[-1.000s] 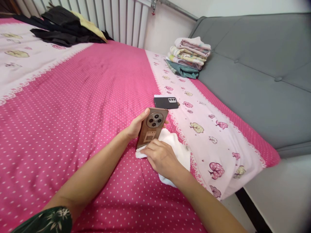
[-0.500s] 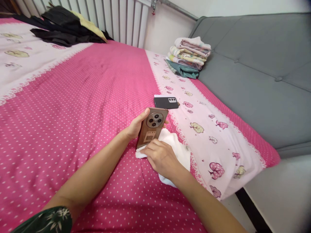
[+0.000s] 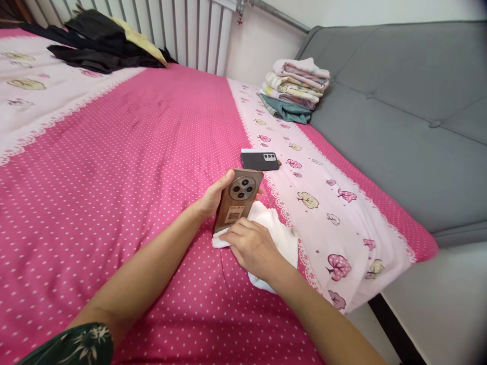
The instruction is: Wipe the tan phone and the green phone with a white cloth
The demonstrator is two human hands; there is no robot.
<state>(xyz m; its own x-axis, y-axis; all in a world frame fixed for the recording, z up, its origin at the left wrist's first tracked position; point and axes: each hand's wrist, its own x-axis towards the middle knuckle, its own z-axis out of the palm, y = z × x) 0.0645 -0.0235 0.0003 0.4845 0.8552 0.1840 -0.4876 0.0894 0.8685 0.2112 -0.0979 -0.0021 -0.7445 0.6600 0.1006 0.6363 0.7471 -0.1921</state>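
My left hand (image 3: 214,195) is closed around the sides of a bronze-coloured smartphone (image 3: 247,207), thumb along its left edge and fingertips showing past the right edge. The phone stands tilted, its back with a round camera ring and a label turned towards me. Against its lower end, my right hand (image 3: 249,246) grips a white cloth (image 3: 283,243), which spreads out to the right on the bed. The phone's screen side is hidden. Just beyond it lies a dark phone (image 3: 258,161) with its cameras up, on top of something pale.
The bed has a pink dotted sheet (image 3: 163,137). Folded cloths (image 3: 299,83) are stacked against the grey padded headboard (image 3: 391,106). Dark clothes (image 3: 102,43) lie at the far left by the white radiator (image 3: 190,30). The bed's edge drops away at lower right.
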